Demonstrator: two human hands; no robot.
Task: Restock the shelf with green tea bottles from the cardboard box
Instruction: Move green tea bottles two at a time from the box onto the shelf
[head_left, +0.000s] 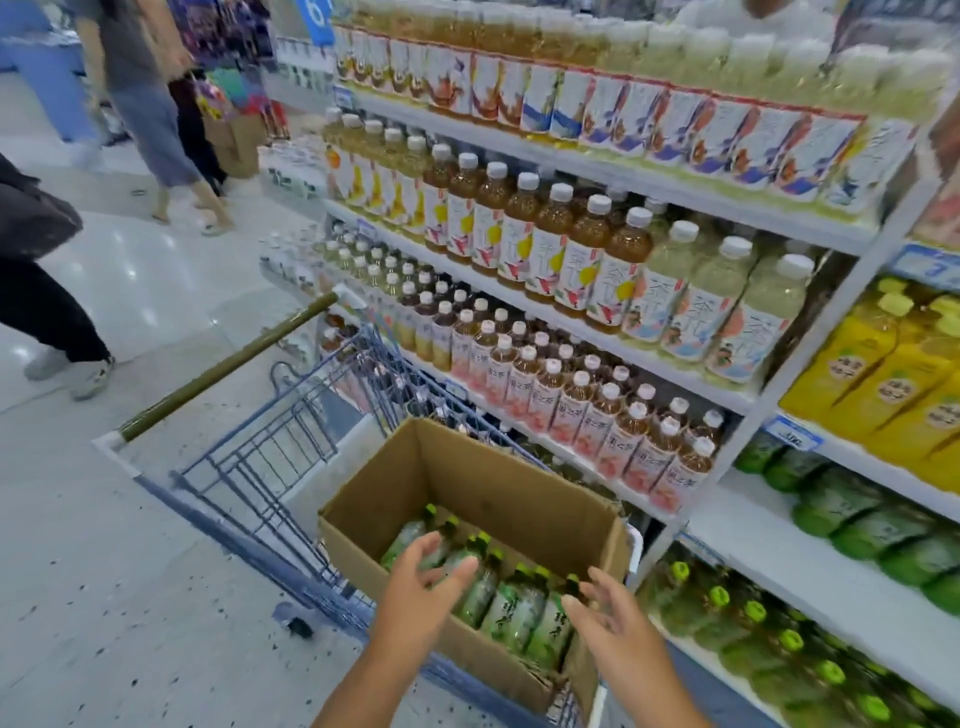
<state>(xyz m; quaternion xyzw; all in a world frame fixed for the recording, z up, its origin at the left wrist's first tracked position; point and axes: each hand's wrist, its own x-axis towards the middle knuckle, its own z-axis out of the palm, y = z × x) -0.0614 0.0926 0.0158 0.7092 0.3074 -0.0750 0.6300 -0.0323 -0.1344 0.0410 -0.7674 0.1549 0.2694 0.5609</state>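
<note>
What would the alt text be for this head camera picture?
Two open bare hands, left hand and right hand, reach over green tea bottles in a cardboard box in a blue cart, beside drink-filled shelves.

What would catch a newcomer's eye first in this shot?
Probably the two open hands, left and right, reaching over the cardboard box of green tea bottles in the blue cart at bottom centre. Next, the shelves packed with tea bottles, filling the right side.
</note>
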